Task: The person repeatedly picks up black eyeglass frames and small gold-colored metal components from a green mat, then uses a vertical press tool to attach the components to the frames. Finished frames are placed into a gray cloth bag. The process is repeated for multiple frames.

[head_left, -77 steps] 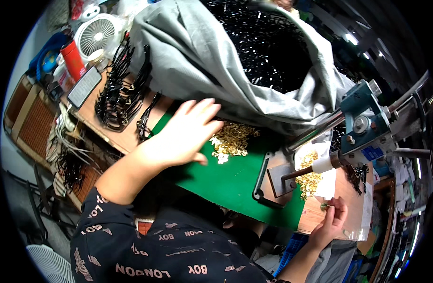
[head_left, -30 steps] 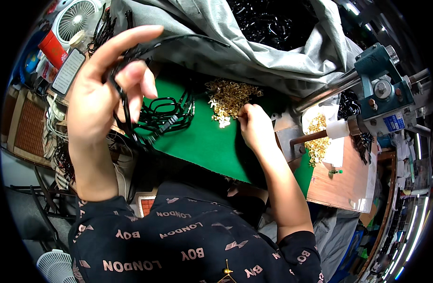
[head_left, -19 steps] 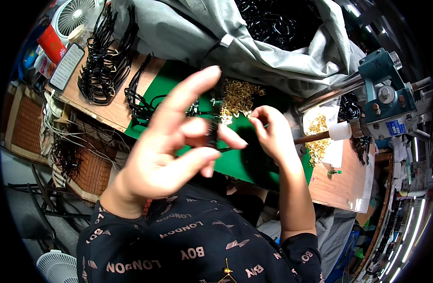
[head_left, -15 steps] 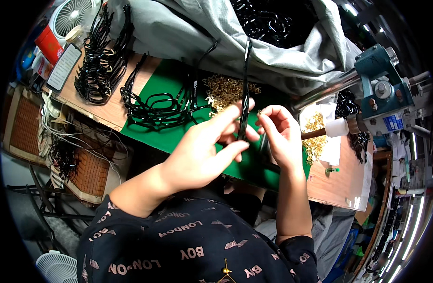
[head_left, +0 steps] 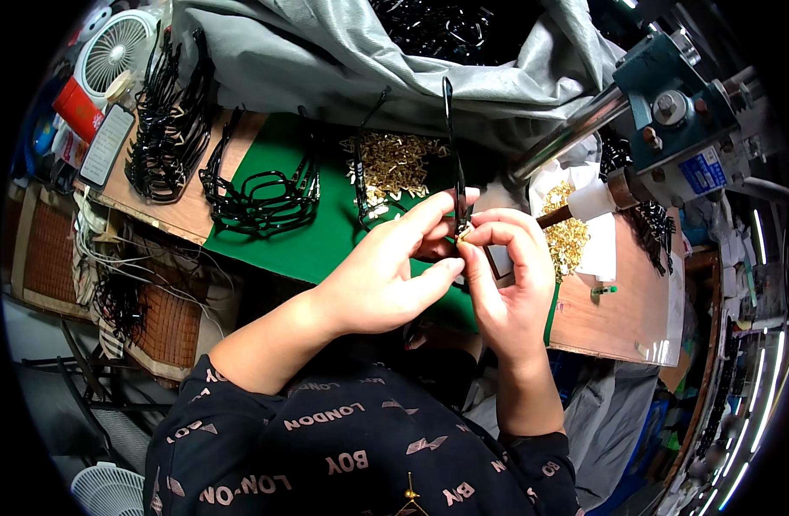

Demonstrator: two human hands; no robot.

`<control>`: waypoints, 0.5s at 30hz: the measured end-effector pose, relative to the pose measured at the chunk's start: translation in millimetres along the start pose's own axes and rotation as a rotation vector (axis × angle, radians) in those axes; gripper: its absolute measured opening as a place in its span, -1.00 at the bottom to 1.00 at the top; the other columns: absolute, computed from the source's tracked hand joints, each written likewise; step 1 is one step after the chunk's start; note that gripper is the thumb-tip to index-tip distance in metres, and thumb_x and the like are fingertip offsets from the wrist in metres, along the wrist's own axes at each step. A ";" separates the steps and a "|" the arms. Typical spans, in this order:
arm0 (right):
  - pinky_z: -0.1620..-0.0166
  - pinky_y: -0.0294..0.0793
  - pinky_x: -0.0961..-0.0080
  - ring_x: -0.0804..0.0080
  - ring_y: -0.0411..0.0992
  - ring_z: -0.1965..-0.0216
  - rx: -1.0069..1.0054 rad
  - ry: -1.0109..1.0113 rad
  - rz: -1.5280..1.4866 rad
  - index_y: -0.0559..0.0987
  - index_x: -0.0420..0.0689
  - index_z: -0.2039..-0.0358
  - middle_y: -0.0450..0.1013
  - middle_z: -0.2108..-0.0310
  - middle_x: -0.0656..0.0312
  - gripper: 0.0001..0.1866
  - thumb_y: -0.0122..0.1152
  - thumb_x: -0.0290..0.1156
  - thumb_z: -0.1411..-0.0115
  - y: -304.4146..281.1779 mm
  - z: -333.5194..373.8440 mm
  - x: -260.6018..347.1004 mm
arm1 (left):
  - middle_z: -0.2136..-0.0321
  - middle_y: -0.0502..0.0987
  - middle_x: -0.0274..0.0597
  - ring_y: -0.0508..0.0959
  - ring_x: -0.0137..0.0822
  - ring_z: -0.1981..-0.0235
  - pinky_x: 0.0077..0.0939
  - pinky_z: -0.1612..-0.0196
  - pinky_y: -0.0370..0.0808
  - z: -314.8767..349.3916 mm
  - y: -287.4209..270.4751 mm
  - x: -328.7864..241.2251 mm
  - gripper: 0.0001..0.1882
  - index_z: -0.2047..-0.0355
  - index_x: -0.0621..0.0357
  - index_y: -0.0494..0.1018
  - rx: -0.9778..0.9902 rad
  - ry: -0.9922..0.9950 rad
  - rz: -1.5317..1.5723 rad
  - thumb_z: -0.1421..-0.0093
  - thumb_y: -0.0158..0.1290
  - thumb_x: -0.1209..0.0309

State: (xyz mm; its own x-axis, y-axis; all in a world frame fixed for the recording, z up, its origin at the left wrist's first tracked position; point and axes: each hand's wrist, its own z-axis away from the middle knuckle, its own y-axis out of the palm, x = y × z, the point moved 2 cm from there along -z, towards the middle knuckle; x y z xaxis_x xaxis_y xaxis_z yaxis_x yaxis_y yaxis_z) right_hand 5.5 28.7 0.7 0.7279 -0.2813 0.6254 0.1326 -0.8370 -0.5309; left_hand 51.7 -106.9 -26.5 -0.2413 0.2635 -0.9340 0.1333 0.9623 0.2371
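My left hand (head_left: pixel 373 279) holds a black eyeglass frame (head_left: pixel 451 129) whose temple points upward, away from me. Its fingers and thumb close around the near end of that temple. A second black temple (head_left: pixel 358 163) rises further left and seems to belong to the same frame; the front is partly hidden behind my hand. My right hand (head_left: pixel 515 279) pinches a small gold-coloured metal piece (head_left: pixel 464 232) between thumb and fingers, right against the frame. Beyond my hands, a pile of similar gold pieces (head_left: pixel 399 159) lies on the green mat (head_left: pixel 270 155).
Stacked black eyeglass frames (head_left: pixel 266 202) sit on the mat's left, with a larger bunch (head_left: pixel 167 138) beyond. At right, a teal machine head (head_left: pixel 661 112) with a white collar (head_left: pixel 590 202) overhangs more gold pieces (head_left: pixel 566 245). Grey cloth (head_left: pixel 326 69) borders the far side.
My right hand has moved left and brought the gold piece up to the frame in my left hand. The whole view has shifted slightly.
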 end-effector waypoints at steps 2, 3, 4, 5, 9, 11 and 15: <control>0.17 0.39 0.48 0.30 0.42 0.25 0.024 0.060 -0.117 0.51 -0.22 0.42 0.42 0.29 0.11 -0.86 0.22 -0.64 0.04 -5.4 3.7 2.2 | 0.16 0.45 -0.19 0.48 -0.48 0.24 -0.57 0.14 0.43 -1.2 2.2 2.3 -0.51 -0.15 0.26 0.15 -0.006 -0.031 0.067 -0.20 -0.07 0.59; 0.17 0.38 0.49 0.32 0.42 0.25 0.039 0.102 -0.188 0.52 -0.22 0.41 0.42 0.29 0.12 -0.86 0.21 -0.65 0.04 -7.8 6.0 3.2 | 0.18 0.47 -0.20 0.49 -0.48 0.28 -0.58 0.17 0.44 -1.8 1.7 1.2 -0.53 -0.13 0.27 0.17 0.008 -0.085 0.127 -0.21 -0.05 0.57; 0.17 0.38 0.50 0.34 0.42 0.24 0.053 0.143 -0.260 0.53 -0.22 0.40 0.42 0.29 0.12 -0.86 0.20 -0.66 0.04 -9.7 8.3 3.3 | 0.21 0.48 -0.20 0.50 -0.48 0.31 -0.59 0.20 0.46 -2.6 2.6 0.7 -0.55 -0.12 0.27 0.19 0.023 -0.139 0.185 -0.22 -0.04 0.54; 0.15 0.37 0.54 0.39 0.41 0.23 0.049 0.093 -0.267 0.52 -0.23 0.33 0.41 0.25 0.13 -0.80 0.17 -0.68 0.02 -12.1 12.4 -5.1 | 0.30 0.53 -0.19 0.51 -0.49 0.43 -0.66 0.33 0.46 -5.6 6.4 -0.5 -0.61 -0.07 0.28 0.24 -0.012 -0.095 0.179 -0.23 -0.03 0.50; 0.12 0.33 0.57 0.39 0.37 0.18 -0.012 0.163 -0.335 0.44 -0.25 0.14 0.39 0.15 0.12 -0.67 0.15 -0.64 -0.02 -28.9 28.6 -11.3 | 0.36 0.56 -0.10 0.47 -0.53 0.56 -0.76 0.48 0.40 -9.2 15.8 -11.9 -0.65 -0.03 0.27 0.28 0.009 -0.109 0.221 -0.24 -0.04 0.47; 0.11 0.35 0.54 0.39 0.38 0.15 0.106 0.174 -0.414 0.44 -0.25 0.14 0.39 0.14 0.13 -0.69 0.13 -0.62 -0.06 -31.0 34.9 -20.7 | 0.37 0.56 -0.08 0.46 -0.53 0.58 -0.77 0.52 0.39 -16.0 26.0 -16.9 -0.65 -0.02 0.29 0.28 0.042 -0.148 0.285 -0.23 -0.05 0.48; 0.24 0.44 0.61 0.51 0.45 0.35 -0.129 0.392 -0.591 0.45 -0.28 0.22 0.44 0.35 0.21 -0.87 -0.02 -0.57 -0.23 -47.1 49.4 -33.4 | 0.20 0.48 -0.08 0.46 -0.52 0.56 -0.73 0.53 0.41 -43.0 50.2 -13.9 -0.54 -0.11 0.30 0.16 0.070 -0.169 0.474 -0.20 -0.03 0.53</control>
State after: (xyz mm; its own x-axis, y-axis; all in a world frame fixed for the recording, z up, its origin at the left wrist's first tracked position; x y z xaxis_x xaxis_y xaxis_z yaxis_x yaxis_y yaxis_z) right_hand 8.2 100.8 -23.4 0.2607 0.1083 0.9593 0.3318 -0.9432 0.0163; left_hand 20.5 -59.4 9.9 0.0198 0.6498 -0.7598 0.2563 0.7313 0.6321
